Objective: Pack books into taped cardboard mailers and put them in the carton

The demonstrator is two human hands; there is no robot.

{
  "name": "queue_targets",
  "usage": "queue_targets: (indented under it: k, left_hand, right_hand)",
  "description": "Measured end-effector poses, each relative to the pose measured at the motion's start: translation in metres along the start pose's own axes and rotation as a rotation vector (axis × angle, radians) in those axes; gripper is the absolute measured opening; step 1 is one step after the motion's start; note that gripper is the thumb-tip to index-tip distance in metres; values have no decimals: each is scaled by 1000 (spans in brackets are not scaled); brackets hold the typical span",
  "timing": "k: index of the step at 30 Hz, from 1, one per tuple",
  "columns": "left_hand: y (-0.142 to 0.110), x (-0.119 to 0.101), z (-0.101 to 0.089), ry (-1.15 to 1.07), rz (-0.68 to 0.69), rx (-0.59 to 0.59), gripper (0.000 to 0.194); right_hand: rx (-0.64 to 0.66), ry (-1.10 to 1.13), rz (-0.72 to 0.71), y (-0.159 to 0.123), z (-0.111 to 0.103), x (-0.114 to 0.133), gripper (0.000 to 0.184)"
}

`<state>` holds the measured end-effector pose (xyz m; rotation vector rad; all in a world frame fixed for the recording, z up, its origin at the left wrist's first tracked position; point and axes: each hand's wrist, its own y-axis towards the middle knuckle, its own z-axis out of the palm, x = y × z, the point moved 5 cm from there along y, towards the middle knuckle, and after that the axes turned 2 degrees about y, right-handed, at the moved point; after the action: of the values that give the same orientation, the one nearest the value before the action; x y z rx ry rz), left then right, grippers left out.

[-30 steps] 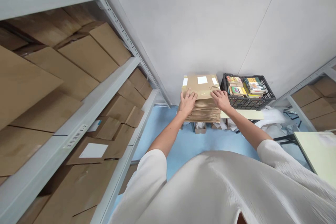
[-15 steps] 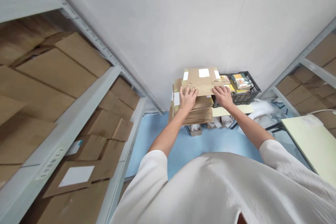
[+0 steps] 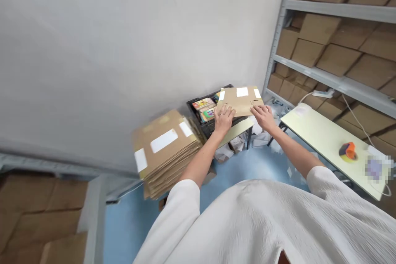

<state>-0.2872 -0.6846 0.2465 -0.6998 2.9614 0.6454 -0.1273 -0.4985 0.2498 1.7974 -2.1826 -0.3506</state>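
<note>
A flattened cardboard box (image 3: 239, 102) with white labels is held out in front of me by its near edge. My left hand (image 3: 224, 119) is closed on its left corner, fingers over the top. At the right corner, my right hand (image 3: 262, 117) grips it the same way. Behind and below the held cardboard stands a black plastic crate (image 3: 198, 113) of colourful books (image 3: 206, 109), partly covered by it. To the left of the crate rises a stack of flattened cardboard boxes (image 3: 165, 148), the top one bearing white labels.
A pale table (image 3: 321, 132) on the right holds an orange tape dispenser (image 3: 348, 152) and a white cable. Shelves of cardboard boxes (image 3: 334, 57) line the right side; another shelf (image 3: 95, 218) stands at lower left. White wrapping (image 3: 261, 138) lies on the blue floor.
My view has turned to the right. The flattened box has come away from above the stack and now hangs in front of the crate's right side, still in both hands.
</note>
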Motion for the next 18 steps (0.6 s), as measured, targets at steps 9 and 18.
queue_targets:
  k: [9, 18]
  left_hand:
    - [121, -190, 100, -131, 242, 80, 51]
    - [196, -339, 188, -167, 532, 269, 56]
  right_hand:
    - [39, -109, 244, -118, -38, -190, 57]
    - [86, -139, 549, -228, -50, -292, 61]
